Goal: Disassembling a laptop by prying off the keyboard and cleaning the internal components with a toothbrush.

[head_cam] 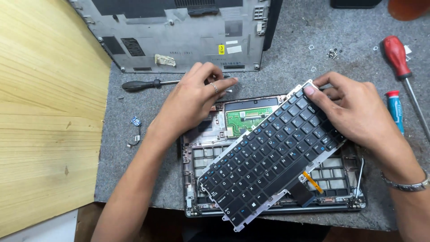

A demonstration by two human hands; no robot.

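Right hand: the right hand (354,112) pinches the far right corner of the black keyboard (268,154), fingers closed on it.
Keyboard: tilted askew across the open laptop frame (333,179), its near corner past the frame's near edge.
Left hand: the left hand (195,96) rests loosely curled on the frame's far left corner, gripping nothing.
Open room: bare grey mat (134,170) left of the frame.
Hidden: keyboard covers most of the frame; the red screwdriver (396,56) is cut off right.
Surface: mat on a wooden bench (45,112); grey laptop cover (179,33) far.

Keyboard (268,157) hides most of laptop frame (345,172); red screwdriver (401,67) shaft cut by right edge.
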